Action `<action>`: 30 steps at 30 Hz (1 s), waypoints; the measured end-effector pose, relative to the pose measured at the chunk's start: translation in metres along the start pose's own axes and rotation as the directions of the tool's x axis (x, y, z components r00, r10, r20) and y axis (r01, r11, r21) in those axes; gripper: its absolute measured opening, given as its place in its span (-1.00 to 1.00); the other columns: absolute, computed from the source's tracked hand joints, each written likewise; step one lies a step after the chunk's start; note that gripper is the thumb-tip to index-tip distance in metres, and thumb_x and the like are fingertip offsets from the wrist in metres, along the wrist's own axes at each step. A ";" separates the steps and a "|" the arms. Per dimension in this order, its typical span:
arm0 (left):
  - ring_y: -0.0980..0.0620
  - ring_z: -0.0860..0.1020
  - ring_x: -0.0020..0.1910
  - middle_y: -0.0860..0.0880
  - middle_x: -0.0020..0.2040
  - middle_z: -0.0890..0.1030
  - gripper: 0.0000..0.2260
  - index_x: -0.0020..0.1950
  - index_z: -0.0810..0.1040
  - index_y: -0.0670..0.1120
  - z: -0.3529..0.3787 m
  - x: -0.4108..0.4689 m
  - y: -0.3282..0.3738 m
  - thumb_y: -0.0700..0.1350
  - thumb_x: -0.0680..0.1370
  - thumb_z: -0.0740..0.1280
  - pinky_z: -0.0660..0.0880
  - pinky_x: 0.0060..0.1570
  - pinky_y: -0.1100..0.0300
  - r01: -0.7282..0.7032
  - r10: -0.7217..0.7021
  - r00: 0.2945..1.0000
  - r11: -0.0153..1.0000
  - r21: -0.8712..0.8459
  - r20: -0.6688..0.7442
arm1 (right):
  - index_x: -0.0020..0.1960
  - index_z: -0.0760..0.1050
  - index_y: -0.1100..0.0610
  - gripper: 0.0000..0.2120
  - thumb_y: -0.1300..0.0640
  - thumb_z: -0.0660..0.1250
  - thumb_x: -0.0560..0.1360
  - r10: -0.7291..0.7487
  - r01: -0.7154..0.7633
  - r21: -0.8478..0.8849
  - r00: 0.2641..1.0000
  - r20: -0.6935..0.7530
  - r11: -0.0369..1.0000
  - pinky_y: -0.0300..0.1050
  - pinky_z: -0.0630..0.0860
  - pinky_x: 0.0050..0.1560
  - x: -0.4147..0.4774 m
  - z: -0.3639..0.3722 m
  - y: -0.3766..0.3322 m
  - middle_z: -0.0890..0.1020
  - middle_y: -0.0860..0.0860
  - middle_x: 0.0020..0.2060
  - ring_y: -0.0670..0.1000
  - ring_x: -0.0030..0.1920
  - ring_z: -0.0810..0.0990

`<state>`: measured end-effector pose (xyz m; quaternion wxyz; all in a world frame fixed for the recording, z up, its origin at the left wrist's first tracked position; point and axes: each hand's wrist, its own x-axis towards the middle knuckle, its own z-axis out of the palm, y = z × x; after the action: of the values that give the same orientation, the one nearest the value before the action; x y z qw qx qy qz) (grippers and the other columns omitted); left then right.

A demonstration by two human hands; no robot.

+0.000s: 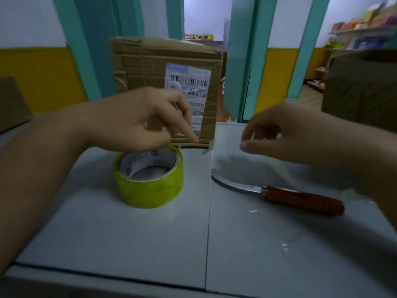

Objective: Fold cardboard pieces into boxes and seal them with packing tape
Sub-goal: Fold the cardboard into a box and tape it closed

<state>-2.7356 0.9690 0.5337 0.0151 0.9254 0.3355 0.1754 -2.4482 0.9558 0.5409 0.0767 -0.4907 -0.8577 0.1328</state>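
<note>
Left hand [133, 123] loose-fingered over tape roll [150, 190] | right hand [285, 134] blurred, grip unclear | knife [279, 194] tip at table seam [207, 233]

Small shop back area: shelves [361, 37] of colourful packaged goods far right and through the teal-framed doorway [206, 39]; labelled shipping box [165, 82] on grey counter [150, 233]; more cartons [363, 82] at both sides.
</note>
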 end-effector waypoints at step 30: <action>0.10 0.11 0.56 -0.14 0.64 0.07 -0.19 0.66 0.19 0.15 -0.007 -0.005 -0.051 -0.04 0.52 0.56 0.11 0.37 0.61 0.362 -0.270 0.714 0.932 0.011 -0.647 | -0.08 0.54 -0.05 -0.80 -0.17 0.40 0.55 -0.028 0.021 -0.032 0.972 -0.232 0.999 -0.14 0.56 -0.16 0.094 0.046 0.014 0.61 -0.11 -0.24 -0.10 -0.21 0.59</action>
<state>-2.7730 1.0050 0.5311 -0.1326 0.7387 0.4852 0.4487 -2.4963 1.0369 0.4925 0.1709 -0.4932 -0.8508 0.0609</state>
